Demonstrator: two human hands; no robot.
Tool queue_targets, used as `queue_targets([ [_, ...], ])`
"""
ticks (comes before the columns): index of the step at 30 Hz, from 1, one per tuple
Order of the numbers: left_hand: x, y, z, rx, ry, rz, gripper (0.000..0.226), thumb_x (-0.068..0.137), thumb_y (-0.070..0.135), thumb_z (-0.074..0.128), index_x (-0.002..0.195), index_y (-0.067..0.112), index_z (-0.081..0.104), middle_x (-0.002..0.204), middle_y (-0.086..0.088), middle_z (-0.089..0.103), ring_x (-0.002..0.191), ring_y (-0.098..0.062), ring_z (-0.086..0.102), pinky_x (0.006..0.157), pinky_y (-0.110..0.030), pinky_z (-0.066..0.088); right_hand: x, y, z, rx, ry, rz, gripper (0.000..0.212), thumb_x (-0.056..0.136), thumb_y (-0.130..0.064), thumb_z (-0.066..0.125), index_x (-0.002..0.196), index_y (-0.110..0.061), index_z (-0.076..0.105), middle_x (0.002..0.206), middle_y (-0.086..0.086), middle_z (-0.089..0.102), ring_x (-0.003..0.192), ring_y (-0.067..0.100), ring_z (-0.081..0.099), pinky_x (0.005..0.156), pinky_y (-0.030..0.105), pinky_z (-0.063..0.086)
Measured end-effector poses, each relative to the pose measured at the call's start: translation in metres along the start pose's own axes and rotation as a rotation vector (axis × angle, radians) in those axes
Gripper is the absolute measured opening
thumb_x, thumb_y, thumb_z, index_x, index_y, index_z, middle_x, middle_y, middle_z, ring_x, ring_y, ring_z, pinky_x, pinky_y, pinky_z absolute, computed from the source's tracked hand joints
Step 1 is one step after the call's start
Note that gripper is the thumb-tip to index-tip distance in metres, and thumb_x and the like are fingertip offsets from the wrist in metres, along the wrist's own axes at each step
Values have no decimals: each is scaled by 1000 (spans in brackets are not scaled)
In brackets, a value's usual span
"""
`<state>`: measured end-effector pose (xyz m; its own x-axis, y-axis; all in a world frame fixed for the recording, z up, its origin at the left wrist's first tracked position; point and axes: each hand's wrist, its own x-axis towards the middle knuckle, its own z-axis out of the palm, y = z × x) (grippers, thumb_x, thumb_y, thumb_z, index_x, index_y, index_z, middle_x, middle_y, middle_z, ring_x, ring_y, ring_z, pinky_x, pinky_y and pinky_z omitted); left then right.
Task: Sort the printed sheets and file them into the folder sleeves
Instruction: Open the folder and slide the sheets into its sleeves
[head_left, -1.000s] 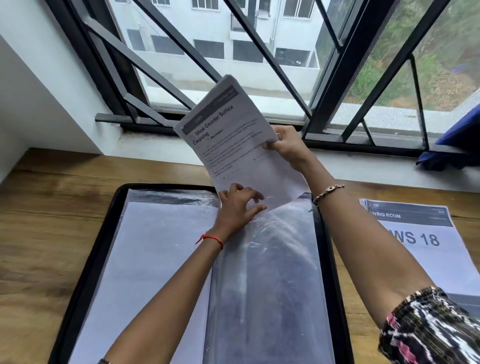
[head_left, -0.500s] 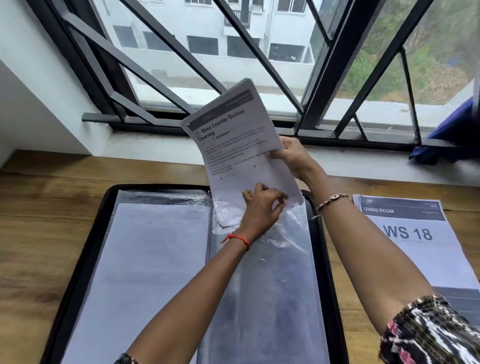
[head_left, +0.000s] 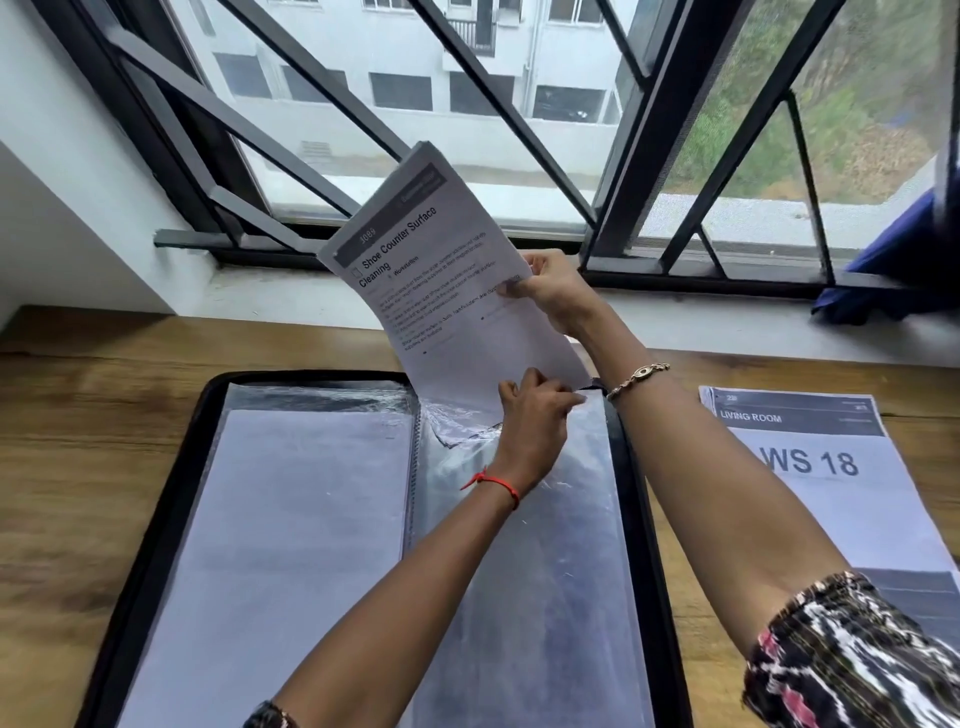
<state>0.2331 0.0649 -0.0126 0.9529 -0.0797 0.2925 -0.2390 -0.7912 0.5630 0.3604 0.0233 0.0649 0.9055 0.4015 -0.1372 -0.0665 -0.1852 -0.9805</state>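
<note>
- The stack of printed sheets (head_left: 441, 291) headed "Shoe Counter Surface Cleaning" is held raised over the far edge of the open folder (head_left: 311, 375). Its long axis is steep, with the top leaning left.
- Its right long edge is grasped about halfway up by the right hand (head_left: 556, 291), thumb on the printed face.
- The clear plastic at the mouth of the right-hand sleeve (head_left: 545, 545) is pinched by the curled fingers of the left hand (head_left: 530, 410), just below the stack's lower edge.
- Whether that lower edge is already inside the mouth cannot be told.
- The sleeve's long axis runs from the mouth towards the folder's near edge, and the stack is skewed to it. Squaring the stack to the sleeve is judged necessary before it is slid down.
- The left-hand sleeve (head_left: 291, 545) is filled with paper.
- A stack marked "WS 18" (head_left: 831, 493) lies on the table (head_left: 78, 441), just right of the folder.
</note>
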Motion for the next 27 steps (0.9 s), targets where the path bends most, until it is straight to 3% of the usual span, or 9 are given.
queue_targets([
  [2, 1, 1, 0, 26, 28, 9, 31, 60, -15, 68, 69, 14, 72, 61, -1, 65, 65, -27, 54, 64, -29, 15, 2, 4, 2, 40, -5, -13, 26, 76, 19, 58, 76, -7, 65, 68, 0, 65, 59, 9, 62, 59, 23, 53],
  [4, 2, 2, 0, 4, 57, 11, 31, 55, -18, 68, 67, 10, 70, 60, -4, 64, 58, -28, 55, 63, -27, 20, 3, 9, 2, 83, -6, -18, 30, 76, 20, 58, 67, -9, 64, 65, -1, 64, 59, 10, 61, 59, 25, 52],
  [7, 2, -1, 2, -46, 72, 0, 22, 60, -14, 68, 69, 6, 69, 69, -8, 63, 59, -29, 55, 64, -26, 26, 3, 13, 1, 124, -13, -3, 15, 68, 7, 67, 75, -6, 64, 72, 6, 63, 65, 16, 60, 63, 28, 52],
  [11, 0, -3, 4, -102, 88, -17, 11, 67, -6, 64, 62, 4, 66, 66, -9, 59, 57, -29, 56, 64, -26, 23, 1, 19, -4, 130, 7, 23, 16, 68, 3, 70, 80, -5, 64, 71, 1, 67, 66, 14, 62, 63, 27, 53],
  [14, -2, -6, 4, -145, 110, -12, 8, 67, -1, 68, 65, 7, 68, 67, -6, 63, 62, -26, 59, 64, -26, 21, -1, 22, -9, 125, 33, 50, 25, 64, -3, 70, 88, -1, 64, 80, 8, 65, 70, 18, 61, 64, 29, 54],
  [19, 2, -7, 4, -121, 102, -18, 6, 72, 4, 68, 69, 10, 68, 72, -2, 68, 71, -27, 60, 66, -32, 29, -4, 27, -16, 126, 71, 93, 21, 76, 13, 63, 81, -7, 64, 79, 7, 64, 67, 17, 60, 66, 29, 54],
  [27, 7, 0, 4, -99, 130, -49, 7, 75, 2, 61, 73, 7, 65, 75, -7, 66, 74, -30, 60, 63, -36, 32, -8, 31, -23, 88, 47, 230, 18, 70, 11, 65, 84, 1, 59, 79, 10, 59, 67, 18, 58, 58, 26, 54],
])
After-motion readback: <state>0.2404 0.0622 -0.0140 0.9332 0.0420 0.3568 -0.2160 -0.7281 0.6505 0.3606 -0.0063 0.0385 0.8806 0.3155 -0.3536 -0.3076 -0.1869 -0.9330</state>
